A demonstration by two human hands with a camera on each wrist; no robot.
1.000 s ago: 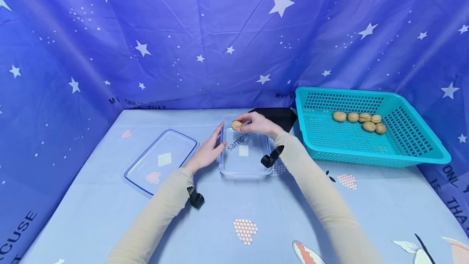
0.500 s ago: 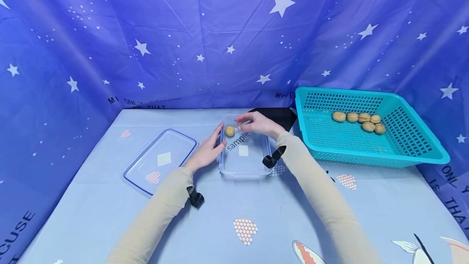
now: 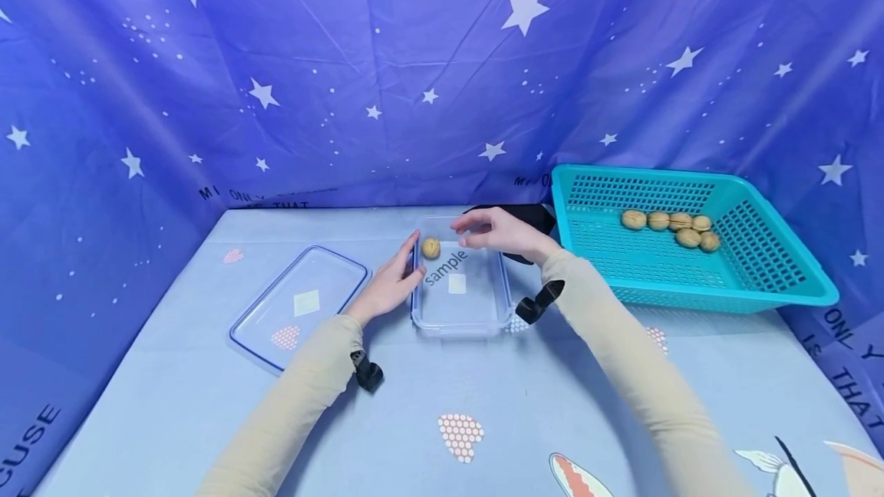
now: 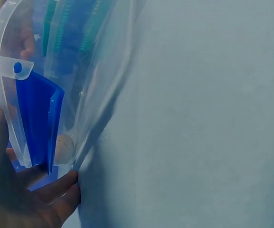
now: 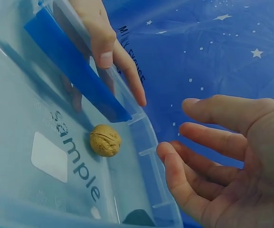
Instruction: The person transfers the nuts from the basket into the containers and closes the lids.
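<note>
A clear plastic food container (image 3: 476,305) with "sample" printed on its bottom sits mid-table without its lid. One walnut (image 5: 105,140) lies inside, in the far left corner as the head view shows it. My left hand (image 3: 388,282) holds the container's left side, thumb over the rim and fingers against the outer wall by a blue side clip (image 4: 38,114). Over the far right part of the container hovers my right hand (image 3: 507,232). Its fingers are loosely bent and apart in the right wrist view, with nothing between them.
A blue-edged clear lid (image 3: 279,313) lies flat to the left of the container. At the right stands a turquoise basket (image 3: 697,290) holding several walnuts (image 3: 680,221). Something black (image 3: 532,221) lies behind my right hand. A starry blue curtain (image 3: 345,129) closes off the back.
My right hand has let go of the walnut, which now rests inside the container, and has shifted a little to the right. My left hand stays on the container.
</note>
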